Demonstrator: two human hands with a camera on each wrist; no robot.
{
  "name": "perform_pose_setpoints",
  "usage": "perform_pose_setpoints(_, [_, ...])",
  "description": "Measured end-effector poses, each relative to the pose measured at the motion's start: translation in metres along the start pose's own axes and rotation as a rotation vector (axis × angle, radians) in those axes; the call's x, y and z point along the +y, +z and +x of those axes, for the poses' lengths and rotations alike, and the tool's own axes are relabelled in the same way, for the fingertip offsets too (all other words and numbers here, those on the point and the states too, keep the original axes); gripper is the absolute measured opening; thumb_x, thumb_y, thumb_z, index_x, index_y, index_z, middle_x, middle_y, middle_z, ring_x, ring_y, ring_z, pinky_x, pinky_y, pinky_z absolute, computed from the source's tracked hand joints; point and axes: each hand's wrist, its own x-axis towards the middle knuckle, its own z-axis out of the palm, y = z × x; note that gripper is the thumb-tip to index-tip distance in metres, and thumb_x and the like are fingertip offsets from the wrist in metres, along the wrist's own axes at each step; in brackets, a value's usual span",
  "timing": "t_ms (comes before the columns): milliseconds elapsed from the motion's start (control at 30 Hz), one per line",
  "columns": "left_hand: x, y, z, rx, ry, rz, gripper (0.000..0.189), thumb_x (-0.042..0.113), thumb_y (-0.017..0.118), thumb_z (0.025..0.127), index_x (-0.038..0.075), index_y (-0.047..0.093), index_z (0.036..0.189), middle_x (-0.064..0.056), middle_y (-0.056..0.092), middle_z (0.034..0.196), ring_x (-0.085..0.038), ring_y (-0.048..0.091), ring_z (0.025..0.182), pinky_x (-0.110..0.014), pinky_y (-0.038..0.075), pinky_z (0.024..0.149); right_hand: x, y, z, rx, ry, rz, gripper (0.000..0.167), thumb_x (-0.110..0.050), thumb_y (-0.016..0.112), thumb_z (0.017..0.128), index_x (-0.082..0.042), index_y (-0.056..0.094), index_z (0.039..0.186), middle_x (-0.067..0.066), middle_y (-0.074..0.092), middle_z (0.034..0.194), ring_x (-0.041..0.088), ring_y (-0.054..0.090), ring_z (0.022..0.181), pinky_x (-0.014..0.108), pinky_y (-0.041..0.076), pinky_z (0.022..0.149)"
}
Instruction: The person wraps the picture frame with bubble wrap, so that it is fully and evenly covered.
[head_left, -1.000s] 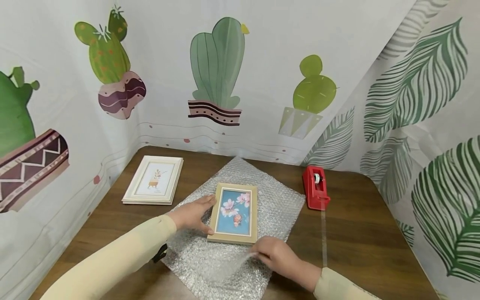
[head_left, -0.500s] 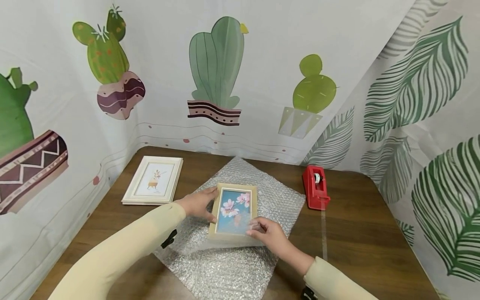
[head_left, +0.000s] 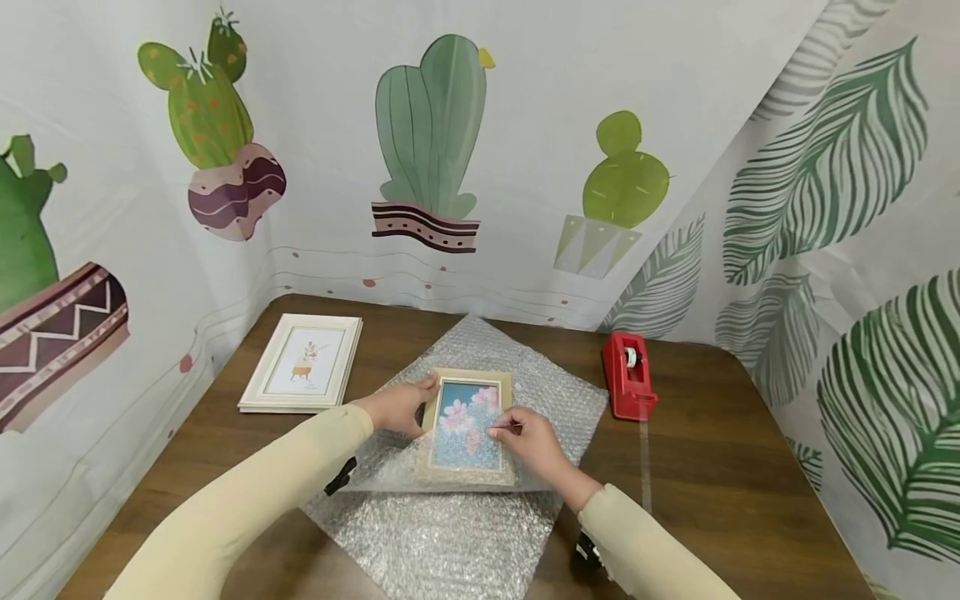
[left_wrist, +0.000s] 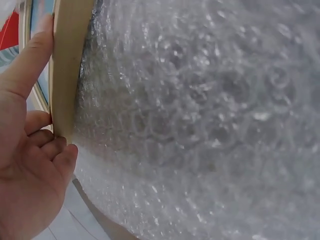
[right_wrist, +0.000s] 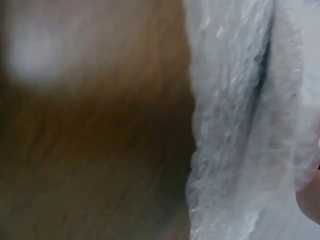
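A gold-edged picture frame with a pink-flower picture lies face up on a sheet of bubble wrap. At its left edge, my left hand holds the frame. Seen from the left wrist, thumb and fingers touch the frame's side, bubble wrap beside it. My right hand pinches the near corner of the wrap over the picture's right side. That folded flap covers the lower part of the frame, which shows through it. The right wrist view catches the wrap's edge and a sliver of the hand.
White picture frames, seemingly stacked, lie at the back left of the brown table. A red tape dispenser stands at the right, a clear strip of tape running from it towards the front. A cactus-print cloth hangs behind.
My right hand has drawn the near corner of the bubble wrap up and away from me over the frame's lower part. My left hand has stayed at the frame's left edge, shifting slightly.
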Motion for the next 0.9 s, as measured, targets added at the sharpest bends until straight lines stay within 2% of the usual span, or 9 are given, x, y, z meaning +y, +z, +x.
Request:
perform_pose_setpoints(67, [0.0,0.0,0.001,-0.008,0.019,-0.013,0.081,0.008,0.076,0.088,-0.007,0.034,0.156,-0.027,0.021,0.169,-0.01,0.027,0.048,-0.025,0.03,0.057,0.004,0.001,0.003,0.001,-0.009,-0.022,0.008,-0.009,0.075,0.091,-0.003,0.07,0.09,0.011,0.069,0.093,0.008,0.053,0.074,0.021,0.046,0.066])
perform_pose_setpoints(167, [0.001,0.0,0.002,-0.023,0.028,-0.016,0.08,0.004,0.076,0.087,-0.008,0.035,0.155,-0.028,0.021,0.168,-0.019,0.046,0.056,-0.027,0.032,0.059,0.009,0.002,0.007,-0.008,-0.024,-0.036,0.008,-0.008,0.075,0.091,-0.003,0.069,0.089,0.011,0.068,0.092,0.007,0.049,0.071,0.02,0.044,0.064])
perform_pose_setpoints(233, [0.002,-0.001,0.002,-0.03,0.032,-0.005,0.081,0.004,0.076,0.086,-0.008,0.035,0.155,-0.028,0.021,0.168,-0.031,0.065,0.082,-0.029,0.038,0.064,0.011,0.002,0.009,-0.004,-0.026,-0.056,0.009,-0.008,0.075,0.091,-0.004,0.069,0.088,0.011,0.069,0.091,0.007,0.049,0.07,0.021,0.044,0.064])
perform_pose_setpoints(300, [0.002,-0.002,0.002,-0.035,0.038,0.015,0.082,0.005,0.077,0.086,-0.009,0.035,0.154,-0.029,0.021,0.168,-0.042,0.062,0.117,-0.031,0.043,0.07,0.012,0.004,0.011,0.004,-0.035,-0.081,0.008,-0.008,0.075,0.091,-0.003,0.069,0.088,0.011,0.07,0.09,0.006,0.05,0.069,0.022,0.045,0.063])
perform_pose_setpoints(333, [0.002,-0.002,0.002,-0.039,0.04,0.025,0.082,0.006,0.078,0.086,-0.009,0.035,0.154,-0.029,0.021,0.168,-0.044,0.059,0.123,-0.032,0.044,0.072,0.013,0.005,0.011,0.009,-0.034,-0.091,0.008,-0.008,0.075,0.091,-0.003,0.069,0.088,0.012,0.07,0.089,0.006,0.05,0.067,0.022,0.045,0.062])
perform_pose_setpoints(400, [0.002,-0.004,0.001,-0.048,0.039,0.029,0.082,0.006,0.078,0.086,-0.008,0.035,0.155,-0.029,0.02,0.168,-0.043,0.06,0.12,-0.032,0.044,0.072,0.013,0.007,0.012,0.019,-0.034,-0.116,0.008,-0.008,0.075,0.091,-0.004,0.069,0.088,0.011,0.069,0.087,0.006,0.049,0.064,0.023,0.045,0.061])
perform_pose_setpoints(533, [0.001,-0.004,0.002,-0.055,0.034,0.018,0.081,0.005,0.077,0.087,-0.007,0.035,0.155,-0.028,0.02,0.169,-0.038,0.065,0.096,-0.031,0.04,0.069,0.012,0.011,0.012,0.04,-0.047,-0.166,0.01,-0.008,0.075,0.092,-0.006,0.068,0.084,0.007,0.064,0.08,0.006,0.044,0.061,0.022,0.041,0.059])
perform_pose_setpoints(733, [-0.003,-0.003,0.001,-0.043,0.066,-0.007,0.08,0.004,0.075,0.087,-0.008,0.034,0.155,-0.029,0.02,0.168,-0.045,0.058,0.124,-0.033,0.042,0.071,0.011,0.013,0.015,0.073,-0.157,-0.254,0.023,-0.007,0.079,0.087,-0.007,0.063,0.071,0.003,0.059,0.081,0.008,0.043,0.07,0.023,0.041,0.065])
perform_pose_setpoints(900, [-0.002,0.0,0.002,-0.056,0.072,0.019,0.081,0.006,0.075,0.089,-0.009,0.032,0.156,-0.028,0.019,0.169,-0.046,0.036,0.15,-0.037,0.052,0.082,0.011,0.01,0.017,0.023,-0.072,-0.202,0.017,-0.007,0.079,0.087,-0.004,0.068,0.075,0.004,0.058,0.083,0.009,0.046,0.074,0.023,0.044,0.066])
